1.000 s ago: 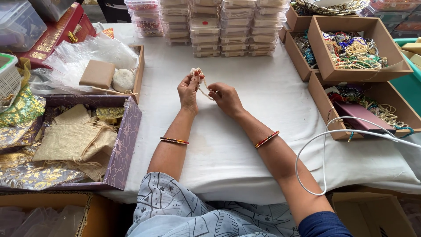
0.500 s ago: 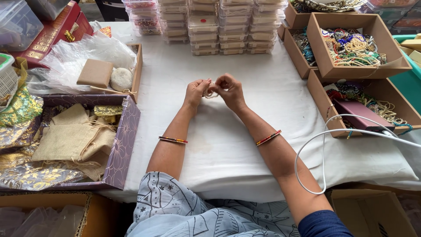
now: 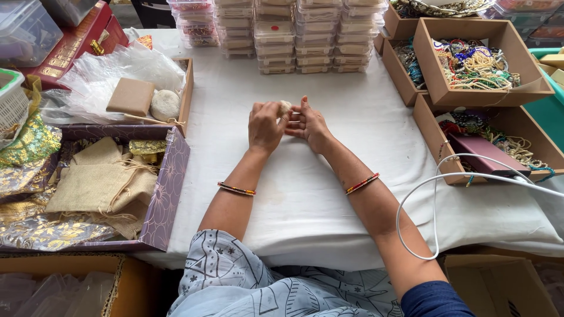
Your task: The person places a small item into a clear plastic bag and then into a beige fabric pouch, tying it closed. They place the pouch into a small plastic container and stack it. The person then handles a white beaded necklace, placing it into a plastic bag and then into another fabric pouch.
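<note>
My left hand (image 3: 265,125) and my right hand (image 3: 308,122) meet over the middle of the white tablecloth (image 3: 317,194). A cream bead string (image 3: 284,107) is bunched into a small wad between the fingertips. My left hand's fingers curl around it. The right hand's fingers are spread and touch the wad from the right. Most of the string is hidden inside the hands. Thin red bangles sit on both wrists.
Stacks of clear plastic boxes (image 3: 296,35) line the far edge. Cardboard trays of mixed beaded jewellery (image 3: 476,64) stand at the right, with a white cable (image 3: 435,194) looping off the table. A purple box of burlap pouches (image 3: 100,182) and a wooden tray (image 3: 147,97) lie left.
The bead string hung stretched between my raised hands a second ago. Both hands have since come together and gathered it into a compact wad, which now sits mostly in my left hand.
</note>
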